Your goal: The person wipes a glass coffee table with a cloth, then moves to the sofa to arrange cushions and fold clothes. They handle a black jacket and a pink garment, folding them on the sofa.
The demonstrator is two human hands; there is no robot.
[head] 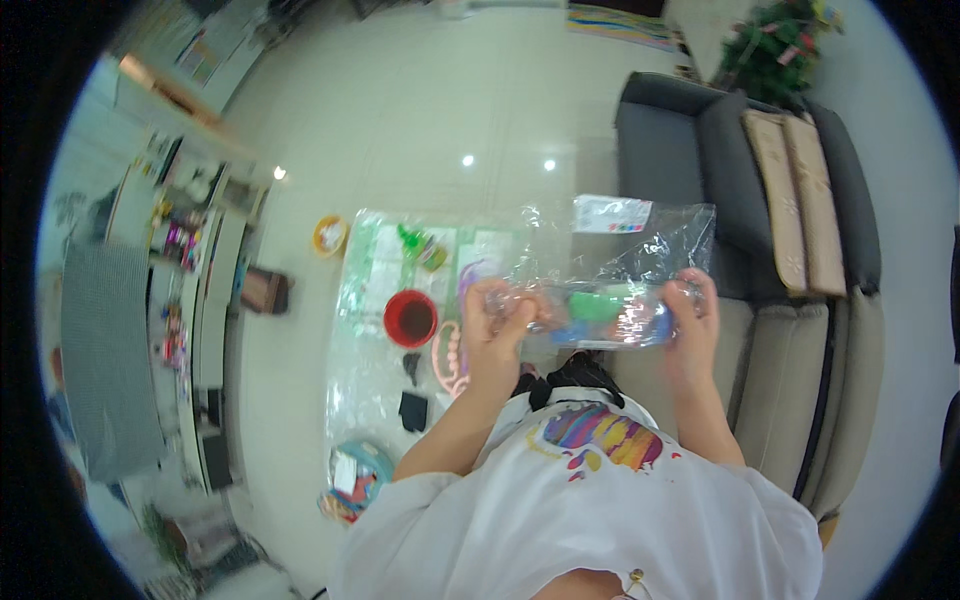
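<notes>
A clear plastic bag (664, 244) is stretched between my two hands in front of my white shirt. My left hand (496, 319) grips its left end, and my right hand (694, 315) pinches the right end. Inside the lower part lie colourful items, including a green piece (596, 306) and a blue piece (574, 332); glare and blur hide what they are. The upper part of the bag spreads loosely away from me and carries a white printed label (611, 214). Below my left hand, partly covered, are purple and pink plastic items (450, 356) on the table.
The table (360, 375) under a transparent cover holds a red cup (410, 318), a green spray bottle (424, 247), a black square item (413, 411) and a filled blue basket (375, 457). A yellow bin (330, 235) stands beyond its edge. On my right runs a sofa (660, 150).
</notes>
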